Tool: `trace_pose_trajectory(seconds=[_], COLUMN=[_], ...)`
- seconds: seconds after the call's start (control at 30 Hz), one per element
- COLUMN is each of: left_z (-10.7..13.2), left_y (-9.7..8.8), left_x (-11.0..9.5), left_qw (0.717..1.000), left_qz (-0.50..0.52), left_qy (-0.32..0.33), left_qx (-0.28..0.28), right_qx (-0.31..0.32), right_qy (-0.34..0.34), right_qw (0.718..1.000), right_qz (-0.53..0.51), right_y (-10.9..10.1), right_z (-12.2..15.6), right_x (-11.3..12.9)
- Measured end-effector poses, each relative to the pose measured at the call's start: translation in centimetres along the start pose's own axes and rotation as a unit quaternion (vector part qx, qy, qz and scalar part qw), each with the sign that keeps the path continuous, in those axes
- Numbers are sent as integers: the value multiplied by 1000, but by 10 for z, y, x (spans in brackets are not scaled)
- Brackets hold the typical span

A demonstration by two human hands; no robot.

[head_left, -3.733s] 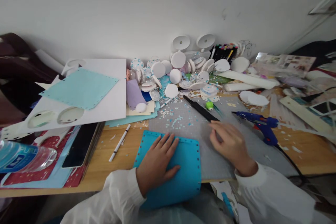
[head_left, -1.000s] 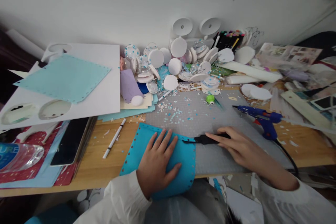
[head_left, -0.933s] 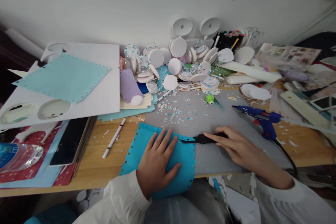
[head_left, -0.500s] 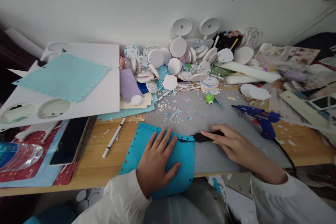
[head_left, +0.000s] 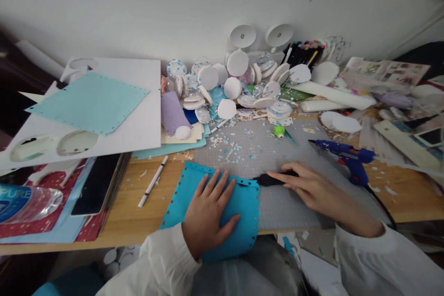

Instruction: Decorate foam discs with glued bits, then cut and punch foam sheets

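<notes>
A bright blue sheet (head_left: 243, 222) with small punched holes along its edges lies at the table's front and hangs over the edge. My left hand (head_left: 210, 212) rests flat on it, fingers spread. My right hand (head_left: 308, 189) is closed round a slim black tool (head_left: 272, 180), index finger stretched along its top. The tool's left end meets the sheet's upper right corner, where a narrow folded or slit strip (head_left: 248, 182) runs along the top edge. The blade end is largely hidden by that strip, so its exact kind is unclear.
A grey cutting mat (head_left: 222, 148) is strewn with paper bits. A blue glue gun (head_left: 347, 152) lies to the right. On the left are a white marker (head_left: 152, 181), a phone (head_left: 97, 182), a water bottle (head_left: 31, 201) and a white board (head_left: 145, 120). White discs (head_left: 227, 109) crowd the back.
The dark gap below the sheet's top strip looks shorter, and less of the black tool shows there. My left hand stays in place. The whole view has shifted slightly.
</notes>
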State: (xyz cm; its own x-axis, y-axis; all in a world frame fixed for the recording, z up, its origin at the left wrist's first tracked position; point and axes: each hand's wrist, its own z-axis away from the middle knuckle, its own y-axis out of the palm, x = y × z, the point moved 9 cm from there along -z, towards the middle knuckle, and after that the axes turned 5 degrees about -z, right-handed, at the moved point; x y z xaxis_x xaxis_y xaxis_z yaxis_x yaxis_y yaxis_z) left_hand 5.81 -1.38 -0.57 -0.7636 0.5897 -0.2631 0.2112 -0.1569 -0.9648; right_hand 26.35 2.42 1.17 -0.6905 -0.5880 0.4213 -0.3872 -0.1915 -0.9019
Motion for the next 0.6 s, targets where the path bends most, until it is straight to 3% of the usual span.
trace_pose_trajectory(seconds=[0.17,0.27,0.43,0.6], left_z=[-1,-1,-2,-3], left_y=[0,-4,-6,0], left_x=[-1,1,7,8], left_qw=[993,985,990,990], left_qz=[33,54,35,28], left_qy=[101,147,132,131], left_qx=[58,66,38,52], right_qx=[24,33,17,10], right_qy=[-2,8,13,-2], right_qw=[1000,999,1000,1000], right_qz=[5,5,0,0], right_y=[1,9,11,9], right_z=[24,36,41,28], right_x=[5,9,11,14])
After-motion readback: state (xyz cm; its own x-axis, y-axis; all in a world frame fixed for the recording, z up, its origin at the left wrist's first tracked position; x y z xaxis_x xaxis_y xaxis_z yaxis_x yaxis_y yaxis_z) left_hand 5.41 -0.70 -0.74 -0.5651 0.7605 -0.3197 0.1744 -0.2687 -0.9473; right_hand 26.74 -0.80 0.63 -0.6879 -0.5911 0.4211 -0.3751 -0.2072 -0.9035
